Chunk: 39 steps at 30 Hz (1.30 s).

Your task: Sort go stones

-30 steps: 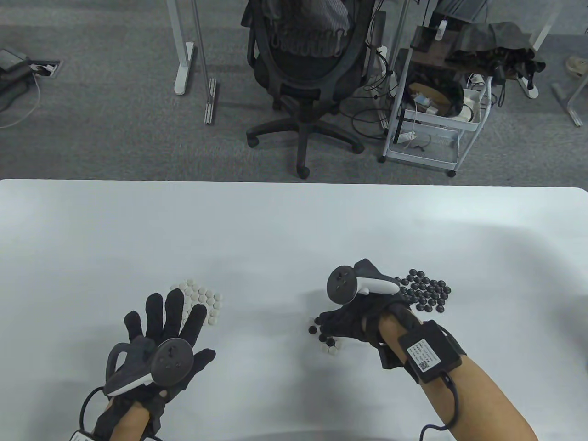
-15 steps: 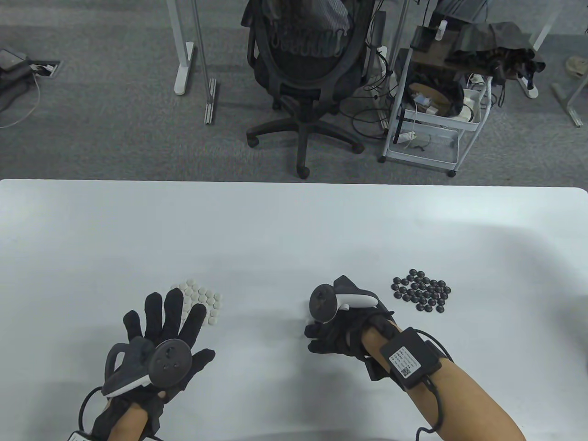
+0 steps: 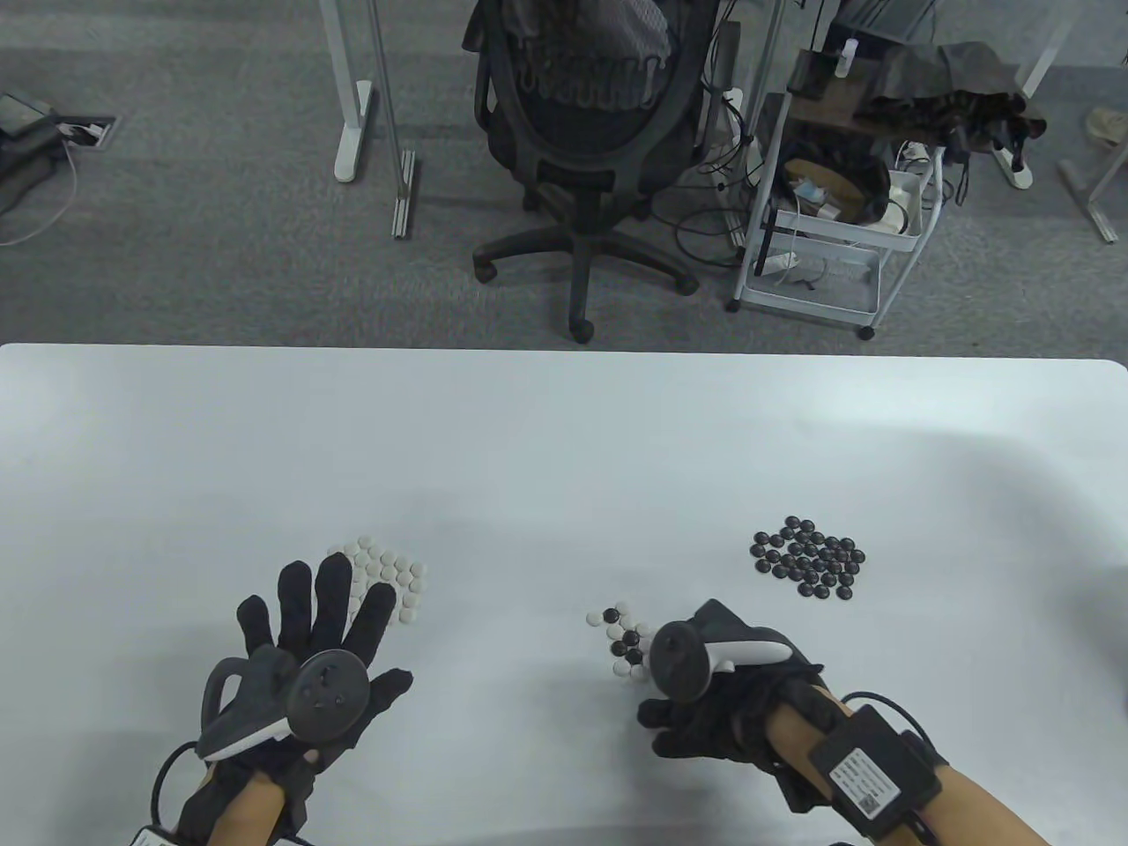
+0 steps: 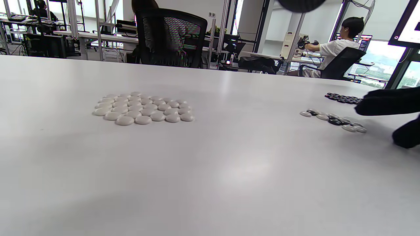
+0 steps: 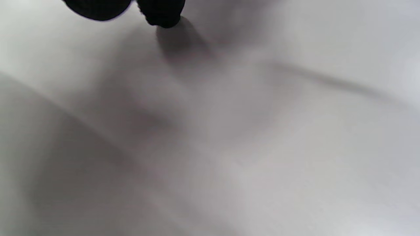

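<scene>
My left hand lies flat, fingers spread, by the white stones. My right hand sits beside the mixed stones — fingers curled, whether holding anything I cannot tell.

Flat white round stones lay clustered left, glossy black stones right, a small mixed black-and-white cluster between.

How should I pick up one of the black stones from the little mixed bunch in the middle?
Come straight down from above and pinch a black stone by its thin rim with thumb and fingertip. It lies flat and low on the table, tight against white stones, so a sideways reach would likely knock the neighbours.
</scene>
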Each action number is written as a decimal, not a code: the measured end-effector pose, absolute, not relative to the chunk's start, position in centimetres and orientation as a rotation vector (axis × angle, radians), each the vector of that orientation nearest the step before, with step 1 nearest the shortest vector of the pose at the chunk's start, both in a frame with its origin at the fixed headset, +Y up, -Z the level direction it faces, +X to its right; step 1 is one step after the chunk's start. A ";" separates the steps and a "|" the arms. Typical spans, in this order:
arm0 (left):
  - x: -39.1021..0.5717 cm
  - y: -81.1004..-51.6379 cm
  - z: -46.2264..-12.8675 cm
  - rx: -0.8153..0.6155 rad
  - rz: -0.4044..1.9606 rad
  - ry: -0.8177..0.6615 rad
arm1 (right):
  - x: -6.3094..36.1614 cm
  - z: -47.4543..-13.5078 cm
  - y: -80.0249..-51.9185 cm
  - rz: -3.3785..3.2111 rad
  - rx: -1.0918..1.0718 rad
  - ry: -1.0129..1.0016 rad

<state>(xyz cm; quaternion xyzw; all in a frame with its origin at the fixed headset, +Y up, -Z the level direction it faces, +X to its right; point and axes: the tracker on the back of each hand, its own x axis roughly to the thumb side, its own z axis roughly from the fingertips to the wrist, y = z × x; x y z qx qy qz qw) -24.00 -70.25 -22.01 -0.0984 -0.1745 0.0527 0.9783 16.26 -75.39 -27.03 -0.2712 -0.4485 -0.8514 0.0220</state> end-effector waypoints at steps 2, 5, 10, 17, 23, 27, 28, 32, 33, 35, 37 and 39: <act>-24.0 -70.3 -22.0 -0.201 0.105 -0.354 | 19.4 -27.3 -75.3 -2.701 -0.706 -1.387; -23.9 -70.3 -22.1 -0.206 0.100 -0.360 | 24.7 -28.6 -75.2 -2.812 -0.448 -1.389; -23.8 -70.4 -22.1 -0.210 0.092 -0.361 | 29.1 -30.7 -75.6 -2.947 -0.195 -1.390; -23.8 -70.3 -22.1 -0.208 0.101 -0.350 | 28.8 -33.6 -75.9 -2.986 -0.161 -1.300; -23.8 -70.3 -22.1 -0.207 0.106 -0.346 | 28.3 -35.7 -75.9 -3.007 -0.108 -1.289; -23.8 -70.3 -22.1 -0.206 0.108 -0.346 | 28.4 -36.4 -75.9 -3.031 -0.059 -1.304; -23.9 -70.3 -22.1 -0.205 0.111 -0.346 | 28.4 -36.5 -75.9 -3.034 -0.052 -1.305; -24.0 -70.3 -22.1 -0.206 0.111 -0.347 | 28.4 -36.9 -75.6 -3.050 -0.027 -1.317; -24.0 -70.2 -22.1 -0.206 0.111 -0.347 | 28.3 -37.0 -75.4 -3.066 -0.033 -1.323; -24.0 -70.2 -22.1 -0.206 0.111 -0.347 | 27.8 -37.2 -74.6 -3.114 -0.071 -1.299; -24.0 -70.2 -22.1 -0.206 0.111 -0.347 | 26.6 -37.3 -73.2 -3.176 -0.160 -1.254; -24.0 -70.2 -22.1 -0.206 0.111 -0.347 | 25.0 -37.3 -72.1 -3.191 -0.262 -1.235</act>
